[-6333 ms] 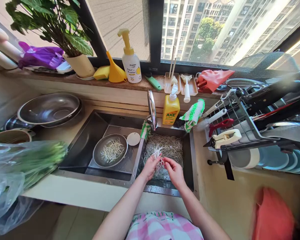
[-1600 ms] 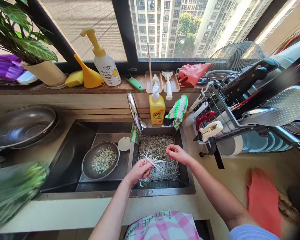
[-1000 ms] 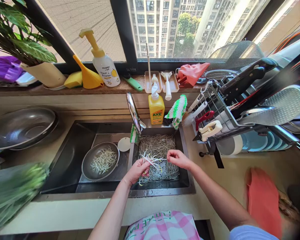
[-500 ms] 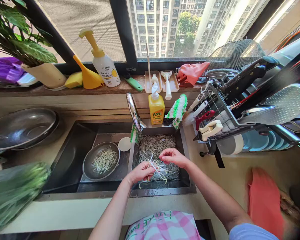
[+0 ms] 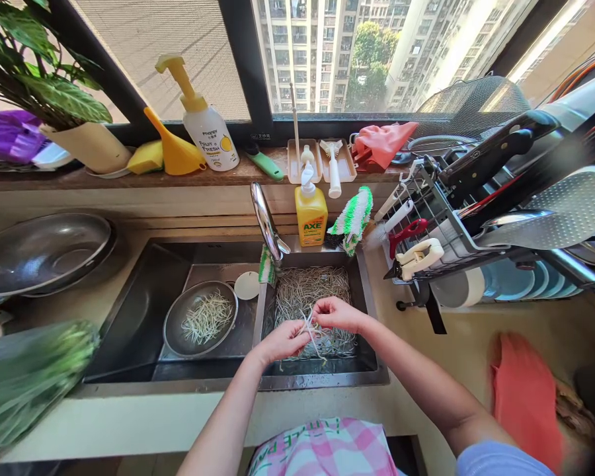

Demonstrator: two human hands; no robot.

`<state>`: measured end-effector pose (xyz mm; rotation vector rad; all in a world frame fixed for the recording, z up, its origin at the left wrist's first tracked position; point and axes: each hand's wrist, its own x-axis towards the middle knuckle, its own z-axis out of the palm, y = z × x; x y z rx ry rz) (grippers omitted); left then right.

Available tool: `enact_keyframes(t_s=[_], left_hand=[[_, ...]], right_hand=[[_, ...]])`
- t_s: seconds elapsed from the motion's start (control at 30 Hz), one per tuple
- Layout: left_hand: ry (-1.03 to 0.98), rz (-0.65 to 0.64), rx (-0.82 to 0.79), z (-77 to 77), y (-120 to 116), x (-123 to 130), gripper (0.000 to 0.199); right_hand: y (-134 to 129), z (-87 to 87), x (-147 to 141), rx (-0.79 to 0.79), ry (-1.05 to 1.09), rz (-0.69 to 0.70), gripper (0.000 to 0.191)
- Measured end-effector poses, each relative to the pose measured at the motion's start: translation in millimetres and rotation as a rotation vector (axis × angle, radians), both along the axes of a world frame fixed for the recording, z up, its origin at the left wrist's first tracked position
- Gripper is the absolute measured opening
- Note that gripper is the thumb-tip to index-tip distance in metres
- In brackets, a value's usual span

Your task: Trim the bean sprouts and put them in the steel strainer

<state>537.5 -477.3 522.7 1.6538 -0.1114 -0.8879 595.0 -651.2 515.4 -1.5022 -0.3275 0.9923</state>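
My left hand (image 5: pixel 288 340) is closed on a few pale bean sprouts (image 5: pixel 313 342) above the right sink basin. Close beside it, my right hand (image 5: pixel 334 313) pinches at the same sprouts with fingertips together. Below both hands, many thin sprouts (image 5: pixel 307 284) fill the right basin. In the left basin a round metal bowl (image 5: pixel 173 324) holds a small heap of whitish sprouts (image 5: pixel 207 318). A small pale round disc (image 5: pixel 246 285) lies beside the bowl.
The faucet (image 5: pixel 266 221) rises between the basins, with a yellow soap bottle (image 5: pixel 311 215) behind. A dish rack (image 5: pixel 451 231) with knives and utensils stands right. Large pans (image 5: pixel 44 254) and a bagged green vegetable (image 5: pixel 39 377) are left; a red cloth (image 5: pixel 523 396) lies right.
My right hand has moved slightly left and down, and its fingers now meet the sprouts at my left hand. My left hand has barely shifted.
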Motion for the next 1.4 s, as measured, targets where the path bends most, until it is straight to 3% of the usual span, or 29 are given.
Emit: enact_keyframes(t_s=[0.17, 0.33, 0.43, 0.6, 0.7, 0.9, 1.23, 1.4], left_hand=[[0.013, 0.113, -0.019, -3.8, -4, 3, 0.034], [0.118, 0.150, -0.170, 0.7, -3, 4, 0.035], [0.170, 0.170, -0.264, 1.3, -1, 2, 0.033], [0.200, 0.178, -0.317, -0.2, -2, 1, 0.031], [0.173, 0.204, -0.294, 1.1, -4, 2, 0.030], [0.137, 0.232, -0.200, 0.0, -8, 1, 0.032], [0.130, 0.266, -0.157, -7.0, -8, 0, 0.033], [0.153, 0.290, -0.139, -2.1, -11, 2, 0.034]], right_hand=[[14, -6.3, -4, -0.131, -0.157, -0.330, 0.004], [9, -5.2, 2, 0.095, 0.145, -0.572, 0.003], [-2, -7.3, 4, 0.200, 0.283, -0.528, 0.010], [-16, -8.3, -4, 0.170, 0.306, -0.222, 0.017], [-17, -5.9, -9, 0.174, 0.279, -0.146, 0.024], [-10, -7.2, -14, 0.175, 0.216, -0.146, 0.032], [-3, -16.7, -23, -0.004, -0.064, -0.151, 0.008], [3, -22.6, -24, -0.113, -0.271, -0.327, 0.005]])
